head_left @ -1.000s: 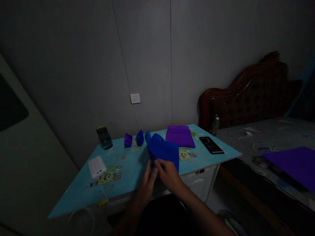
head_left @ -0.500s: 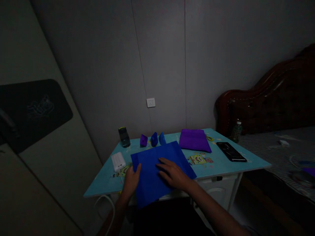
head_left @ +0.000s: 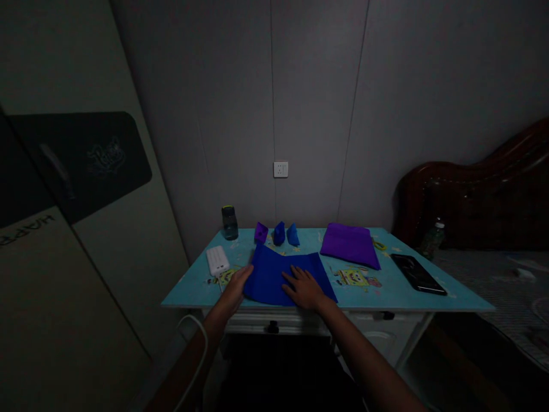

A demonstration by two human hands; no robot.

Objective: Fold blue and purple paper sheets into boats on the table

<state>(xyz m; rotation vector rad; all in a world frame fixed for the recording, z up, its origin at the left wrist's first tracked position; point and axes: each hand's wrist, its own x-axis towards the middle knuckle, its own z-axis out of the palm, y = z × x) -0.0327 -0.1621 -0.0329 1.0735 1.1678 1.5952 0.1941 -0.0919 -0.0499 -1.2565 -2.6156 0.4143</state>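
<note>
A sheet of blue paper (head_left: 274,280) lies on the desk near its front edge, its far left corner raised a little. My left hand (head_left: 237,285) grips the paper's left edge, the fingers partly hidden beneath it. On top of the sheet, right of its middle, my right hand (head_left: 303,287) rests flat with fingers spread. Behind the sheet stand three small folded paper pieces: a purple one (head_left: 261,233), a dark blue one (head_left: 279,233) and a lighter blue one (head_left: 293,235).
A white power bank (head_left: 217,260) with a cable lies at left, in front of a dark bottle (head_left: 230,223). Purple sheets (head_left: 349,245) lie back right, with yellow-green scissor handles (head_left: 379,244) beside them. A black phone (head_left: 418,274) sits at the desk's (head_left: 454,294) right.
The blue paper has turned and no longer hangs over the desk's front edge. My left hand has moved with its left edge; my right hand stays on top. The camera view has shifted.
</note>
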